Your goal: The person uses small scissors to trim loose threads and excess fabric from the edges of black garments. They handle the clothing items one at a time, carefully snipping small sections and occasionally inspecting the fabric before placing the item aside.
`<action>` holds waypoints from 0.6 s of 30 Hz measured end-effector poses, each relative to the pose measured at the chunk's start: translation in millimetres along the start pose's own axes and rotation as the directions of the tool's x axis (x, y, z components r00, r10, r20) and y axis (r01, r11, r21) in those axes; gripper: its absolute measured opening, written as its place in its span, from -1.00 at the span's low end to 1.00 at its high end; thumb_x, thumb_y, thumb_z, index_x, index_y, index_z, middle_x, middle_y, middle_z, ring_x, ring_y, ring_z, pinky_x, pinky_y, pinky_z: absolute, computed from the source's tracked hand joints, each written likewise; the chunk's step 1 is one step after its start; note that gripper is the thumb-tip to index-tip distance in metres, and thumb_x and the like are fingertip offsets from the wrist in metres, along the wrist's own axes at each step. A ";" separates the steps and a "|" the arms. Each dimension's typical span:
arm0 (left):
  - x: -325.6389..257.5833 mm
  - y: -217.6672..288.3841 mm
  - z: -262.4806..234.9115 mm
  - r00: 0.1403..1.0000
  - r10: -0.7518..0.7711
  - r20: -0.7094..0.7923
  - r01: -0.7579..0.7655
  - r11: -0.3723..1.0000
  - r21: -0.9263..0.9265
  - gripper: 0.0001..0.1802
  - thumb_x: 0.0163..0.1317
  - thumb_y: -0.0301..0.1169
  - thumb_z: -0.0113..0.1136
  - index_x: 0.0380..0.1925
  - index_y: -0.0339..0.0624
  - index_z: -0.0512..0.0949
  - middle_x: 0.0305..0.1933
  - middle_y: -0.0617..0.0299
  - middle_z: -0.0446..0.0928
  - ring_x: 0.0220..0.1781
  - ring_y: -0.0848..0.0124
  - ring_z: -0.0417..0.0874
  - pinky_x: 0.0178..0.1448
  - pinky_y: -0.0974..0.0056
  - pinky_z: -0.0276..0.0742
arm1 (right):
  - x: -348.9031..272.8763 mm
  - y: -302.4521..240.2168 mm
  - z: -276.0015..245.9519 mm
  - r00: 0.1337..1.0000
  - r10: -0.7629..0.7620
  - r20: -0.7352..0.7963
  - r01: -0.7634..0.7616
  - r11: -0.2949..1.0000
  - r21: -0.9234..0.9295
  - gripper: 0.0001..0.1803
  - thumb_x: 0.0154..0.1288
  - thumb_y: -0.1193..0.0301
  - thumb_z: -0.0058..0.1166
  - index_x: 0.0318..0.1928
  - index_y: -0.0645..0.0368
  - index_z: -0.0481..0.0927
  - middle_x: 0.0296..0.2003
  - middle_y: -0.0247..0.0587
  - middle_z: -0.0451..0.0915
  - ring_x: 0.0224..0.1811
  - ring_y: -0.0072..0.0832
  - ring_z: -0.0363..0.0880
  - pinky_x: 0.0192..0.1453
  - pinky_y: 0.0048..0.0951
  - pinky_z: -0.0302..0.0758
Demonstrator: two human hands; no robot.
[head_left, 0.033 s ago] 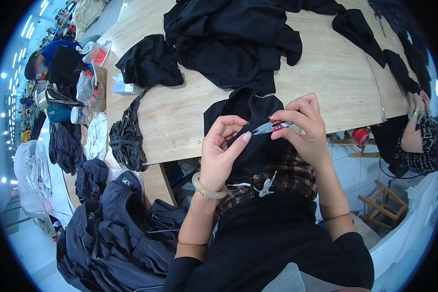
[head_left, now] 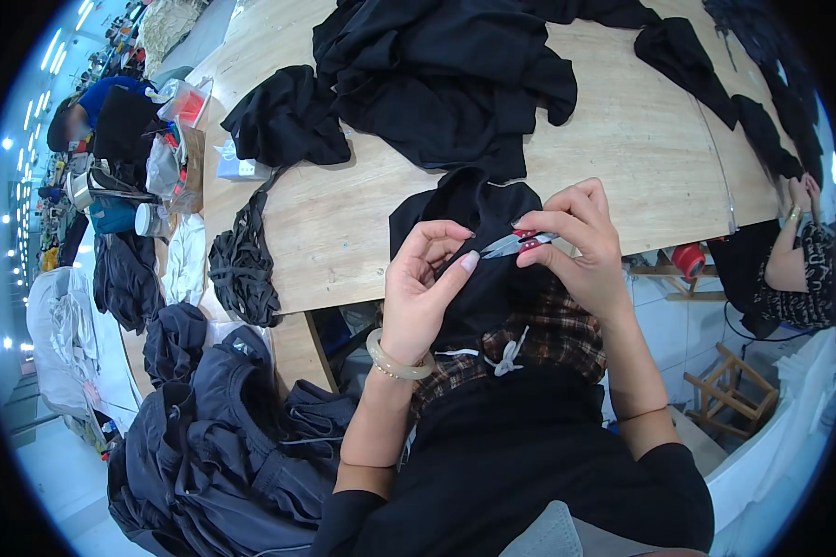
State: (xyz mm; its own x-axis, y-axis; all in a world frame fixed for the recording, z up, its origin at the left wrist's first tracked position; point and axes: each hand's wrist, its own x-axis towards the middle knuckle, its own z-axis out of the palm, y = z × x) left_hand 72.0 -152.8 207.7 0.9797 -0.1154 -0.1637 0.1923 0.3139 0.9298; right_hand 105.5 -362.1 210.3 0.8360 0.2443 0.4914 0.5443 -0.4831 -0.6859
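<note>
While gripping small red-handled snips (head_left: 529,245) in the right hand (head_left: 581,246), holds the left hand (head_left: 424,278) with thumb and forefinger curled just beside the blade tips; cannot tell whether pinching anything there. Has the snips above a black garment (head_left: 502,200) at the near edge of the wooden table (head_left: 622,176).

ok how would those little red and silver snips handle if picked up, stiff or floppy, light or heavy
The snips are probably stiff, since their silver blades look like straight metal. They're likely light, as the right hand holds them between thumb and fingers. They'd probably not roll easily, given their long, narrow shape.
</note>
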 end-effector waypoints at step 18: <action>-1.7 6.7 -5.1 0.979 0.205 0.000 -0.186 0.883 0.431 -0.84 0.37 -0.65 0.06 -0.19 -0.38 0.64 -0.14 0.24 0.59 -0.09 0.53 0.55 0.03 0.47 0.40 | 0.4 -0.3 1.4 0.994 0.100 -0.038 -0.098 0.993 0.058 -0.69 -0.04 0.28 0.44 -0.26 0.09 0.71 -0.38 -0.42 0.56 -0.19 -0.38 0.33 -0.03 -0.40 0.33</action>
State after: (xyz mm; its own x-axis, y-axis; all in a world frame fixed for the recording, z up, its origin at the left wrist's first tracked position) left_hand 71.9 -145.7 212.6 0.9983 -0.0486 0.0309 -0.0360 -0.1071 0.9936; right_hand 105.8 -360.7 209.9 0.8832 0.1621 0.4402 0.4627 -0.4555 -0.7606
